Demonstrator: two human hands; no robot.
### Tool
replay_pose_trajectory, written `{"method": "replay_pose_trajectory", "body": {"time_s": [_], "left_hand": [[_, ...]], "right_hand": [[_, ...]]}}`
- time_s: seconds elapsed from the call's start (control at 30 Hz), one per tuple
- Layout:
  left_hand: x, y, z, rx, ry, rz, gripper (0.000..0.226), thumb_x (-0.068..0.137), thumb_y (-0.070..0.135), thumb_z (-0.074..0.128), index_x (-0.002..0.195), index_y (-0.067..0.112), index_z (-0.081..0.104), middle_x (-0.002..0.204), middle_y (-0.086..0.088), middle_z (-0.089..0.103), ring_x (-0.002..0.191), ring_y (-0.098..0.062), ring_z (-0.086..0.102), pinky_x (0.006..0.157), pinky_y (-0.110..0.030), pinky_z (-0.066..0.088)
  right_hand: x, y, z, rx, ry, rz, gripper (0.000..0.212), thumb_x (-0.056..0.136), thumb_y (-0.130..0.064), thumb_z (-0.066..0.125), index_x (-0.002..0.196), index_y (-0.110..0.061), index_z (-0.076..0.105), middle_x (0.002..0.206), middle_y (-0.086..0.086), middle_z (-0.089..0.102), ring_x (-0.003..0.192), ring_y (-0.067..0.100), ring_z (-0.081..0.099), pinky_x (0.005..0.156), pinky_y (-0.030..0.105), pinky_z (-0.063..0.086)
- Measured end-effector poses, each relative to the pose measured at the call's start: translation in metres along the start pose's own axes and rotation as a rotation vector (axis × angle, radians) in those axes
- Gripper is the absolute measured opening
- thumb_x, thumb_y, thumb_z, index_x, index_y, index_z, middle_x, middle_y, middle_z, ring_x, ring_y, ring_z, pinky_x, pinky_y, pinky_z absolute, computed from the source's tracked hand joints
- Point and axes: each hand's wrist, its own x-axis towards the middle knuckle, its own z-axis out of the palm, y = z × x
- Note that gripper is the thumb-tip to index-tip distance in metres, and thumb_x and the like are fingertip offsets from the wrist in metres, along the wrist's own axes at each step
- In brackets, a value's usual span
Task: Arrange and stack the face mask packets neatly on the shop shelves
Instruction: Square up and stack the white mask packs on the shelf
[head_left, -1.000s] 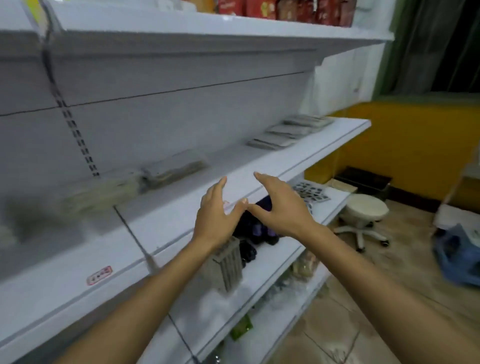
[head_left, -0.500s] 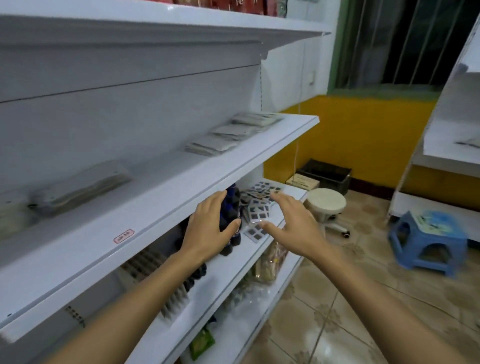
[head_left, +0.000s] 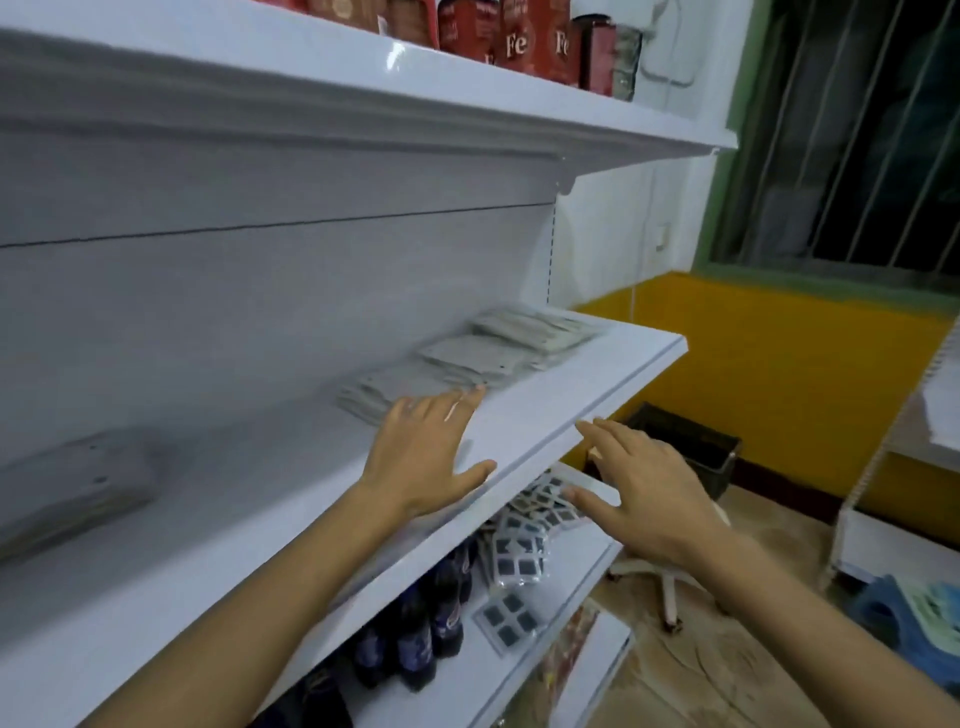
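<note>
Three overlapping piles of pale grey face mask packets (head_left: 467, 358) lie at the back right of the white middle shelf (head_left: 597, 384). Another grey stack of packets (head_left: 72, 483) sits blurred at the shelf's far left. My left hand (head_left: 421, 452) is flat over the shelf with fingers straight, its fingertips at the edge of the nearest pile. My right hand (head_left: 639, 493) hovers open in front of the shelf edge, fingers spread, holding nothing.
Red boxes (head_left: 519, 47) stand on the top shelf. Below are dark bottles (head_left: 415, 639) and blister cards (head_left: 524, 551). A black crate (head_left: 696, 457), a swivel stool base (head_left: 660, 577) and a blue plastic stool (head_left: 904, 623) are on the tiled floor. A second shelf unit (head_left: 935, 415) stands right.
Both hands have risen from the lower shelf to the middle shelf. My left hand now reaches the nearest packet pile, and the view has shifted closer to the right end.
</note>
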Motion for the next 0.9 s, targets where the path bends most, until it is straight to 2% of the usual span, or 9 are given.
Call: {"method": "replay_pose_trajectory", "body": {"time_s": [0.07, 0.2, 0.33, 0.4, 0.5, 0.6, 0.7, 0.8, 0.9], "left_hand": [[0.014, -0.011, 0.01, 0.0, -0.017, -0.017, 0.081, 0.079, 0.068, 0.034, 0.142, 0.017, 0.044, 0.134, -0.006, 0.058, 0.114, -0.027, 0.059, 0.096, -0.045, 0.044], [0.021, -0.028, 0.028, -0.001, 0.0, -0.085, 0.072, 0.08, 0.064, 0.037, 0.132, 0.016, 0.053, 0.123, -0.003, 0.064, 0.103, -0.027, 0.064, 0.088, -0.041, 0.05], [0.029, -0.042, 0.039, -0.095, -0.067, -0.314, 0.071, 0.084, 0.063, 0.034, 0.141, 0.022, 0.043, 0.138, 0.002, 0.054, 0.117, -0.025, 0.055, 0.093, -0.036, 0.045], [0.032, -0.049, 0.049, -0.113, -0.065, -0.414, 0.071, 0.084, 0.067, 0.029, 0.139, 0.025, 0.045, 0.137, 0.004, 0.053, 0.116, -0.024, 0.055, 0.09, -0.035, 0.045], [0.041, -0.06, 0.06, -0.082, -0.072, -0.573, 0.055, 0.091, 0.059, 0.035, 0.137, 0.029, 0.042, 0.143, 0.005, 0.046, 0.121, -0.023, 0.05, 0.093, -0.034, 0.041], [0.057, -0.068, 0.068, -0.152, -0.027, -0.823, 0.045, 0.099, 0.045, 0.036, 0.142, 0.03, 0.038, 0.147, 0.003, 0.04, 0.13, -0.022, 0.042, 0.101, -0.034, 0.036], [0.069, -0.075, 0.077, -0.271, 0.027, -1.028, 0.042, 0.102, 0.035, 0.036, 0.142, 0.027, 0.041, 0.148, 0.0, 0.041, 0.133, -0.022, 0.04, 0.105, -0.034, 0.035], [0.072, -0.077, 0.088, -0.167, -0.033, -1.072, 0.039, 0.102, 0.031, 0.036, 0.138, 0.027, 0.049, 0.15, 0.001, 0.041, 0.134, -0.021, 0.04, 0.105, -0.03, 0.031], [0.072, -0.077, 0.091, -0.119, -0.055, -1.085, 0.045, 0.099, 0.042, 0.03, 0.135, 0.03, 0.053, 0.15, 0.002, 0.041, 0.137, -0.018, 0.038, 0.108, -0.029, 0.028]], "right_hand": [[0.027, 0.008, 0.006, -0.009, -0.006, -0.024, 0.085, 0.082, -0.078, 0.018, 0.153, -0.03, 0.016, 0.157, -0.003, 0.026, 0.143, 0.018, 0.027, 0.113, 0.038, 0.028], [0.078, 0.004, 0.018, 0.032, -0.036, -0.112, 0.08, 0.084, -0.07, 0.027, 0.152, -0.028, 0.023, 0.156, -0.001, 0.03, 0.141, 0.019, 0.03, 0.112, 0.036, 0.026], [0.136, 0.001, 0.041, 0.119, -0.066, -0.213, 0.07, 0.091, -0.063, 0.037, 0.149, -0.023, 0.031, 0.151, -0.001, 0.037, 0.135, 0.02, 0.037, 0.106, 0.033, 0.031], [0.167, -0.001, 0.059, 0.182, -0.072, -0.264, 0.061, 0.096, -0.052, 0.04, 0.146, -0.017, 0.036, 0.148, 0.002, 0.041, 0.132, 0.023, 0.041, 0.103, 0.033, 0.034], [0.209, -0.015, 0.077, 0.324, -0.063, -0.358, 0.049, 0.1, -0.034, 0.043, 0.143, -0.012, 0.041, 0.145, 0.009, 0.045, 0.13, 0.028, 0.044, 0.103, 0.033, 0.035], [0.247, -0.043, 0.093, 0.382, -0.051, -0.466, 0.059, 0.097, -0.046, 0.034, 0.145, -0.012, 0.039, 0.152, 0.013, 0.038, 0.138, 0.029, 0.037, 0.112, 0.034, 0.027], [0.274, -0.064, 0.113, 0.345, -0.234, -0.545, 0.071, 0.096, -0.06, 0.034, 0.153, -0.019, 0.021, 0.161, 0.008, 0.015, 0.148, 0.022, 0.015, 0.12, 0.039, 0.012], [0.285, -0.068, 0.132, 0.26, -0.368, -0.647, 0.086, 0.089, -0.072, 0.032, 0.155, -0.022, 0.009, 0.163, 0.004, 0.002, 0.15, 0.018, -0.001, 0.12, 0.043, 0.001], [0.289, -0.065, 0.138, 0.327, -0.344, -0.688, 0.075, 0.094, -0.065, 0.028, 0.154, -0.022, 0.013, 0.163, 0.003, 0.005, 0.15, 0.018, 0.001, 0.12, 0.042, 0.0]]}}
